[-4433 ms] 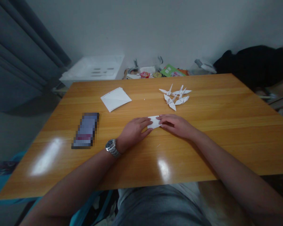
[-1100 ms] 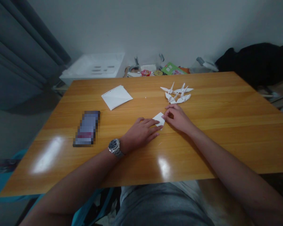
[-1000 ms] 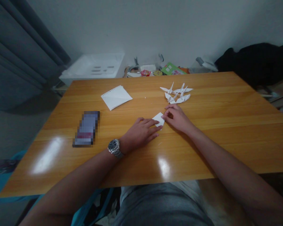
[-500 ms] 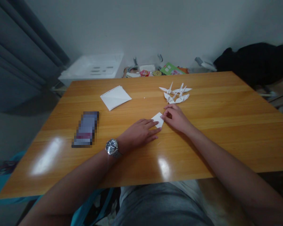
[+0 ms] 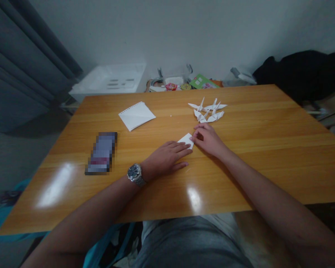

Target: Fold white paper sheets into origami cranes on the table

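Centrally, left hand (image 5: 167, 158) flat on folded paper (image 5: 185, 140), right hand (image 5: 208, 139) fingers pinching its corner, phone (image 5: 102, 152) blurred.

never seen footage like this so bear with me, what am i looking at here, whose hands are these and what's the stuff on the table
There is no machine here. A person wears a camera on the head, so this one picture looks forward and down at that person's own two bare hands.

The left hand, with a wristwatch on its wrist, lies flat and presses its fingers on a small folded white paper on the wooden table. The right hand pinches that paper at its right corner.

Just beyond the hands lies a cluster of white paper cranes. Further left are a white spiral notepad and what looks like a phone, which is pixelated in the picture. Past the table's far edge, by the wall, stands a white plastic box.
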A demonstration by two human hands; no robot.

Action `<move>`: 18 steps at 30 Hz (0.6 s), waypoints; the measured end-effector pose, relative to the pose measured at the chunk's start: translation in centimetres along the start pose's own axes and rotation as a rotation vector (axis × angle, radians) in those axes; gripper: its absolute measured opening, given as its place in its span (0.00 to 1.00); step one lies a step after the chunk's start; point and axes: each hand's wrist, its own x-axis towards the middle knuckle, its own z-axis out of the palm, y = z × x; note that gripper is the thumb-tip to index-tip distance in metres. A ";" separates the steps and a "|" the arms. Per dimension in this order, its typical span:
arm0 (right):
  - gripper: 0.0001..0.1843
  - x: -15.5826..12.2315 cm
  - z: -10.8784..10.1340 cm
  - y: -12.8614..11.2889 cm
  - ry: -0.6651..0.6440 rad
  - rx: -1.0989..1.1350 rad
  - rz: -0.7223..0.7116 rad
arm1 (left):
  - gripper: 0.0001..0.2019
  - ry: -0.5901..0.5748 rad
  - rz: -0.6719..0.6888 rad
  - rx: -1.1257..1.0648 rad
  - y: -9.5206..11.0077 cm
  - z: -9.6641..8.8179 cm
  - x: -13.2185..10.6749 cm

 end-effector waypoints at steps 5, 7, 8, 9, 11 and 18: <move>0.06 0.1 0.0 0.1 -0.006 -0.010 -0.007 | 0.26 -0.008 -0.009 0.001 0.0 0.1 0.0; 0.05 0.0 0.0 0.3 -0.008 -0.011 -0.013 | 0.26 -0.012 -0.021 0.003 0.1 0.1 0.0; 0.05 0.0 0.0 0.3 -0.008 -0.014 -0.018 | 0.26 -0.013 -0.027 0.005 0.1 0.1 0.0; 0.05 0.0 0.0 0.4 -0.008 -0.017 -0.024 | 0.26 -0.013 -0.033 0.008 0.1 0.1 0.0; 0.05 0.0 -0.1 0.4 -0.010 -0.021 -0.035 | 0.25 -0.011 -0.041 0.014 0.1 0.1 0.0; 0.06 -0.5 -0.9 0.2 -0.056 0.004 -0.054 | 0.25 0.005 -0.060 0.022 0.6 0.0 0.0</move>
